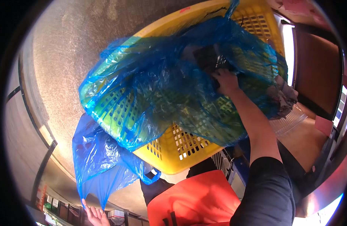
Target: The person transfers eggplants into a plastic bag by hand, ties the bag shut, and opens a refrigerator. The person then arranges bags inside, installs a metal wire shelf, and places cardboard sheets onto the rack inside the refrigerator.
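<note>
A large translucent blue plastic bag (162, 86) is spread over and inside a yellow perforated basket (173, 150). My right hand (227, 81) reaches to the middle of the bag, its fingers bent around the edge of something dark (206, 58) whose shape is unclear. At the lower left, a smaller blue bag (96, 145) hangs beside the basket, its lower corners drawn taut toward my left hand (94, 215). That hand holds the bag's edge with its fingertips, and its lower part is cut off by the frame.
A crumpled greyish wrapper (281, 96) lies at the basket's right edge, above a wire rack (290, 120). Brown panels (317, 71) stand at the right. A worn tan surface (68, 64) extends at the left. Shelves with goods (60, 209) show at the lower left.
</note>
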### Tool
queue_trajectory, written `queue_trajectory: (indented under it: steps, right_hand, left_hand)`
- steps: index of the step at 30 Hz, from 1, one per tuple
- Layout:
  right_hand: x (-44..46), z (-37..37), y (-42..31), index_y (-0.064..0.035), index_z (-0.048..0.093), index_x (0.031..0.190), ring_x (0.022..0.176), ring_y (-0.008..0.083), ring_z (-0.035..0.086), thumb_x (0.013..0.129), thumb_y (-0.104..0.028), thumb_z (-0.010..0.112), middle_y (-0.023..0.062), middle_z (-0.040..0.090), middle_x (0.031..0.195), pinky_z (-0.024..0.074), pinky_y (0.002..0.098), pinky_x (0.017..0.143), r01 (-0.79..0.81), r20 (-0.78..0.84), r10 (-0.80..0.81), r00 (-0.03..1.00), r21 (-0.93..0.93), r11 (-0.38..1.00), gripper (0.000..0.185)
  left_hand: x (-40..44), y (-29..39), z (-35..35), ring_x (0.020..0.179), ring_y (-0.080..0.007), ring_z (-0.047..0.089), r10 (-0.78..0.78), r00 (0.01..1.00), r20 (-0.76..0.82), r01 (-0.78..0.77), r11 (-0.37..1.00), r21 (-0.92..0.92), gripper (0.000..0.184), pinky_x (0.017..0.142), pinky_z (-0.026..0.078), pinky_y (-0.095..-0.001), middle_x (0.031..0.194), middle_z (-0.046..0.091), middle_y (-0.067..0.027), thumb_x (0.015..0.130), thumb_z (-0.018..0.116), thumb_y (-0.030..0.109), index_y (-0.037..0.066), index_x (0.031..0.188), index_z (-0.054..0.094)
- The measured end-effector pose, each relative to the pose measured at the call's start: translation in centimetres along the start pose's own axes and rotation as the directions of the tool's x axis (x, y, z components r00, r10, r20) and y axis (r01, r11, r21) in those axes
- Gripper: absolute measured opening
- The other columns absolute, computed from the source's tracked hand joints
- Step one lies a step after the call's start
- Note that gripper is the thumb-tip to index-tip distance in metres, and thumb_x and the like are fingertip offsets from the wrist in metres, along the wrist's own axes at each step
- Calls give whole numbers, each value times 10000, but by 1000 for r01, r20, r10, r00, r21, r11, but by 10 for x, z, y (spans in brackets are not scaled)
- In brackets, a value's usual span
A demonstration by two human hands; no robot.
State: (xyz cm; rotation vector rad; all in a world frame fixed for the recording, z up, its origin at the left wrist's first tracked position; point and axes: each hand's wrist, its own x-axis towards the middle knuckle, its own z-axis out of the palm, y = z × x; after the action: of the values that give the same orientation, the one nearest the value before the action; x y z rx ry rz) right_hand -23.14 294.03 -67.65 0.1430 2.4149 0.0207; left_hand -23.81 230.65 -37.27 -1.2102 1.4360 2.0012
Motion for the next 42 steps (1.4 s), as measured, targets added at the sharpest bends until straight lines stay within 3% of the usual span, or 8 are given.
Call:
queue_trajectory:
  steps: [2, 10, 26, 30, 32, 34, 36, 42]
  right_hand:
    - [-16, -28, 13, -221, 486, 1194, 1104, 286, 429, 603, -229, 733, 81, 449, 1178, 429, 443, 832, -133, -48, 145, 988, 191, 972, 641]
    - [-108, -148, -7, -107, 517, 1122, 980, 231, 541, 640, -211, 722, 82, 544, 1082, 433, 343, 844, 16, -217, 446, 868, 911, 412, 534]
    - [-347, -308, -303, -99, 441, 1055, 879, 318, 537, 543, -108, 701, 167, 519, 989, 428, 409, 797, 389, -878, -82, 471, 123, 913, 573]
    - [-330, -300, -357, -94, 449, 1061, 893, 297, 533, 569, -157, 647, 150, 511, 1004, 424, 395, 802, 638, -711, -112, 694, 536, 552, 534]
    - [-306, -271, -408, -90, 472, 1049, 910, 258, 539, 641, -193, 644, 120, 525, 1017, 430, 373, 815, 214, -352, 257, 900, 872, 441, 455]
    - [-277, -216, -445, -94, 518, 1023, 954, 208, 533, 702, -222, 649, 71, 551, 980, 420, 347, 850, 31, 140, 314, 939, 875, -484, 369]
    - [-249, -173, -478, -137, 555, 943, 768, 111, 545, 731, -289, 666, -9, 559, 817, 434, 305, 767, -155, 367, 88, 926, 583, -797, 284]
    - [-175, -74, -539, -134, 528, 797, 490, 58, 390, 771, -405, 636, -45, 396, 566, 442, 272, 521, -244, 636, 45, 771, 360, -901, 293]
  left_hand:
    - [1, -10, 9, 347, -35, 160, 118, 934, -338, -104, 993, 59, 385, 341, 180, -178, 469, 221, 49, 958, 315, 163, 108, 1338, 292]
    - [-2, -3, -5, 380, -38, 160, 37, 970, -240, -47, 998, -36, 381, 403, 202, -189, 493, 208, 52, 954, 310, 147, 96, 1331, 289]
    - [12, 14, -69, 418, -24, 231, -89, 986, 142, 104, 989, -105, 361, 430, 220, -176, 522, 258, 65, 913, 376, 71, 76, 1273, 396]
    - [14, 19, -69, 421, -21, 239, -105, 981, 164, 128, 982, -136, 358, 427, 215, -167, 542, 267, 64, 914, 380, 70, 73, 1271, 401]
    - [14, 13, -76, 423, -19, 248, -97, 973, 208, 143, 965, -218, 371, 419, 222, -168, 549, 274, 62, 909, 386, 48, 73, 1279, 394]
    - [12, 14, -78, 423, -17, 247, -93, 971, 219, 143, 964, -224, 372, 416, 223, -170, 550, 276, 64, 908, 390, 47, 70, 1279, 392]
    - [9, 13, -84, 425, -14, 243, -96, 967, 234, 149, 964, -218, 369, 422, 220, -170, 551, 276, 69, 908, 398, 53, 62, 1277, 390]
    - [7, 18, -105, 423, -15, 225, -152, 951, 269, 209, 958, -199, 373, 429, 211, -174, 549, 267, 70, 909, 395, 52, 69, 1281, 378]
